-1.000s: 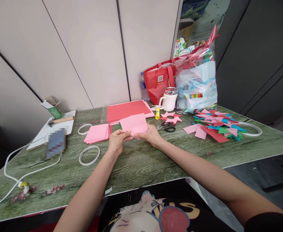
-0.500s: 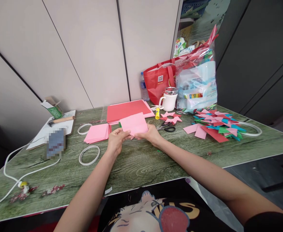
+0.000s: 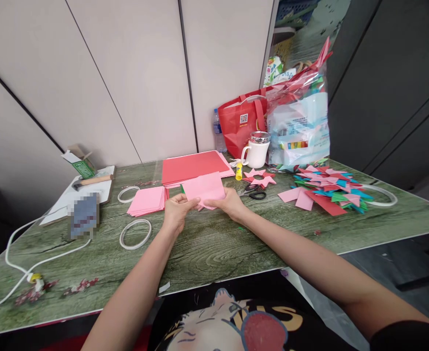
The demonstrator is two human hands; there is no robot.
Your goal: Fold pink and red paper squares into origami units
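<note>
Both hands hold one pink paper square [image 3: 204,188] just above the green wood-grain table [image 3: 214,248]. My left hand [image 3: 176,210] pinches its near left corner with thumb and fingers. My right hand [image 3: 230,202] grips the near right edge. The sheet tilts up away from me. A stack of pink paper squares [image 3: 147,200] lies to the left of my left hand. Behind the held sheet lies a pile of larger red sheets [image 3: 194,166].
Scissors [image 3: 253,193], a yellow glue stick [image 3: 239,171] and pink paper stars [image 3: 260,177] lie right of my hands. A heap of coloured folded pieces [image 3: 327,189] sits further right. Two white rings [image 3: 135,234], a hammer [image 3: 91,182], a white mug [image 3: 256,151] and bags [image 3: 298,124] stand around.
My left thumb and fingers have shifted slightly along the sheet's near corner, and the paper has dipped a little lower. Everything else on the table is unchanged.
</note>
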